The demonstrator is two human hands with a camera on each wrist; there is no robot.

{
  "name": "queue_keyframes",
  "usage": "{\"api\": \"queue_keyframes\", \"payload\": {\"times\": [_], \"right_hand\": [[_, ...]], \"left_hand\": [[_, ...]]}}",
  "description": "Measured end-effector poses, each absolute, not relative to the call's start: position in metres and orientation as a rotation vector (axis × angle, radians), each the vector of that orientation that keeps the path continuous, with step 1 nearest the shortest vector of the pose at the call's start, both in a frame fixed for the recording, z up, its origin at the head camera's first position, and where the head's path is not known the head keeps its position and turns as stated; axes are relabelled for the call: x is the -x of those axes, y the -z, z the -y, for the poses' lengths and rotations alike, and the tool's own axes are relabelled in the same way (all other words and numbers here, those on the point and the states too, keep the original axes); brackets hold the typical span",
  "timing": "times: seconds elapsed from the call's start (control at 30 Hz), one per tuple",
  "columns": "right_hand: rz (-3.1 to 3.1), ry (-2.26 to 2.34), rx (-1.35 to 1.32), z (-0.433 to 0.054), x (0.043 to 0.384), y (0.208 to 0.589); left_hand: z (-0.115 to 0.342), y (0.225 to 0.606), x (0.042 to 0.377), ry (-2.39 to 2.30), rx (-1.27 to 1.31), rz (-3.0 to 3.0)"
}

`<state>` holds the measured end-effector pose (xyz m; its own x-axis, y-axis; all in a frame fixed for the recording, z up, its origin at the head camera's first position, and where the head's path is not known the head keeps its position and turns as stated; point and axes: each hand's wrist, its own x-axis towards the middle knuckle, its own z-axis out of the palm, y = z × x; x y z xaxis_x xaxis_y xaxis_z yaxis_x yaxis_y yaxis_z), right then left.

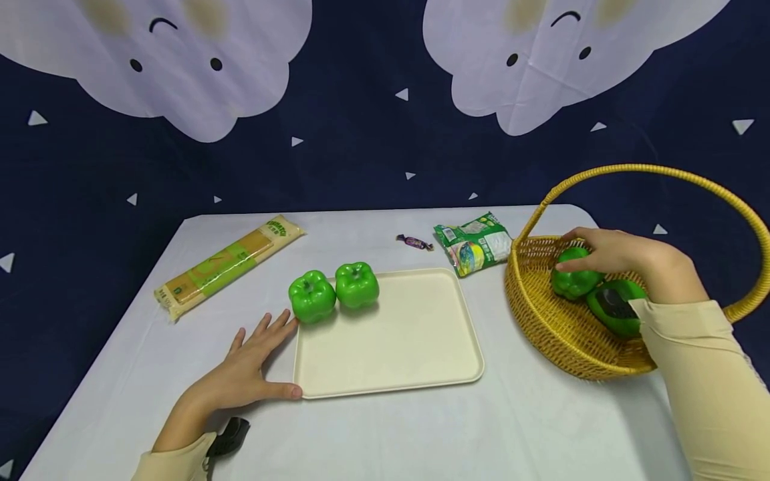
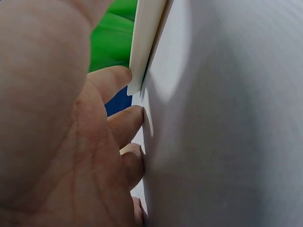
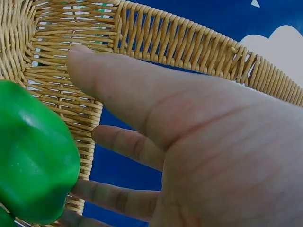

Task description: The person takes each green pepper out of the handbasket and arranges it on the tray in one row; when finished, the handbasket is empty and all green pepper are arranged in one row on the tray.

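My left hand (image 1: pixel 246 374) lies with fingers spread at the left side of the cream tray (image 1: pixel 397 354). Its thumb touches the near left corner and its index fingertip meets the tray's edge. Two green bell peppers (image 1: pixel 312 296) sit side by side at the tray's far left. Over the wicker basket (image 1: pixel 541 327), my right hand (image 1: pixel 625 257) reaches in beside a green bell pepper (image 1: pixel 574 274). In the right wrist view, extended fingers come up to this pepper (image 3: pixel 35 151) while the thumb stands apart from it. Another green pepper (image 1: pixel 631 324) lies under the wrist, partly covered by a black piece.
A long yellow-green noodle packet (image 1: pixel 228 267) lies at the back left. Behind the tray are a small wrapped candy (image 1: pixel 415 242) and a green snack bag (image 1: pixel 475 244), the bag close to the basket. The basket's tall handle (image 1: pixel 650 168) arches above the right hand.
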<state>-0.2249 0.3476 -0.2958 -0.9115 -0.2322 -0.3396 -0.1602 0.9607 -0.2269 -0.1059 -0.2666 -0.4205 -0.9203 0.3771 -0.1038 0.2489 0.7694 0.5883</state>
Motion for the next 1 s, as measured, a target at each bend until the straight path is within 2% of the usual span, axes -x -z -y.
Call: {"api": "queue_keyframes", "payload": {"times": [0.5, 1.0], "right_hand": [[-2.68, 0.29, 0.224, -0.354, 0.232, 0.305], [-2.666, 0.329, 0.276, -0.349, 0.235, 0.308]], "left_hand": [[0.267, 0.421, 0.106, -0.875, -0.493, -2.742], [0.267, 0.42, 0.106, -0.869, -0.498, -2.741]]}}
